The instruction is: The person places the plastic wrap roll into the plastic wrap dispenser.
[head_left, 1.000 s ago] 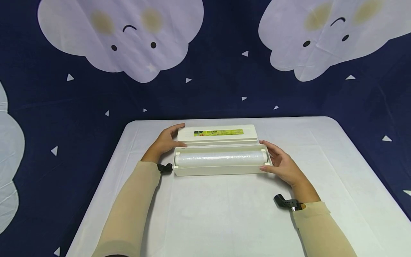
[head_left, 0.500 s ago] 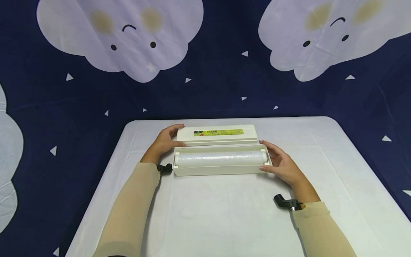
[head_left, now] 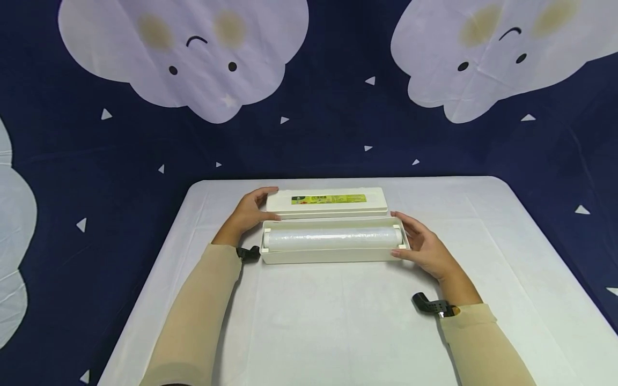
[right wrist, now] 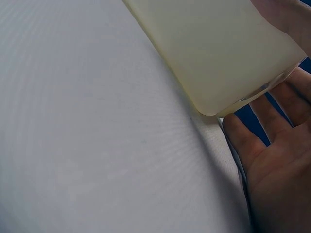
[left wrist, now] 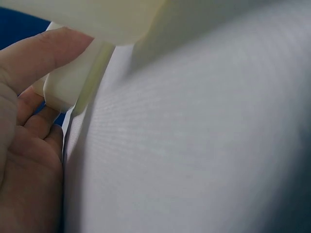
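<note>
A long cream-white plastic box sits on the table with its top uncovered, and a roll of clear cling film lies inside along its length. Right behind it is the matching lid, label side up. My left hand grips the lid's left end between thumb and fingers; the left wrist view shows the thumb against the lid. At the box's right end, my right hand holds it with the thumb in front and fingers behind. In the right wrist view, the box wall hides part of the fingers.
A white cloth covers the table, which has rounded far corners. Behind it hangs a dark blue curtain with cloud and triangle prints. Black wrist cameras sit on the left wrist and the right wrist.
</note>
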`<state>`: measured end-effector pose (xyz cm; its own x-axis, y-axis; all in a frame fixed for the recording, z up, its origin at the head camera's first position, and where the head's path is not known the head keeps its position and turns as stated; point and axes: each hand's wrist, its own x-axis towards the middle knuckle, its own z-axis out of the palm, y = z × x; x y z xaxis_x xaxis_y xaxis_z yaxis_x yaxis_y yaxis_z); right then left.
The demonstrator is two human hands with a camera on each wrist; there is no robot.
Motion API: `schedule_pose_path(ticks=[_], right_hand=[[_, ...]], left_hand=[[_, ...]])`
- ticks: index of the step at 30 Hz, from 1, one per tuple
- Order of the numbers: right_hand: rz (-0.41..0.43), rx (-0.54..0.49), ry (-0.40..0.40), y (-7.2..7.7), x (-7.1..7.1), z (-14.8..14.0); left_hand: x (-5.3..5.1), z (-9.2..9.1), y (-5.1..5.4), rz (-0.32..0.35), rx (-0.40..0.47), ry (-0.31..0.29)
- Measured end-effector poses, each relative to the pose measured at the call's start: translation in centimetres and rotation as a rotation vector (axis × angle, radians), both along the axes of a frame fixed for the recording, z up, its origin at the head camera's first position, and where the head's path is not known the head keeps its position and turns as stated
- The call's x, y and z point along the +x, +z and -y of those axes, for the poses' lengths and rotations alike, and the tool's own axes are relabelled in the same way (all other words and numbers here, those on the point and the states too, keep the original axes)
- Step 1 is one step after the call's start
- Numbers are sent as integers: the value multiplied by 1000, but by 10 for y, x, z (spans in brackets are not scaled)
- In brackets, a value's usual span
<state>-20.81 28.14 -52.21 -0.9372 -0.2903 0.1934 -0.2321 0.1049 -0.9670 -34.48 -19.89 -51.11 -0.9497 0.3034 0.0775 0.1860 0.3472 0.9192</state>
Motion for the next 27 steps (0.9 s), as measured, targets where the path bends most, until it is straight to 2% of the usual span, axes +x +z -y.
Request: schedule_pose_path(ticks=[7,16,27], right_hand=[[1,-8,14,-2,-1,-3],[-8,-27,77,6,-6,-14],[-18,-20,75,8,-15,-19]], left_hand=[[-1,0,0,-8,16,-10],[1,-1,-1,9,41,-10],[1,1,-1,3,30,0]])
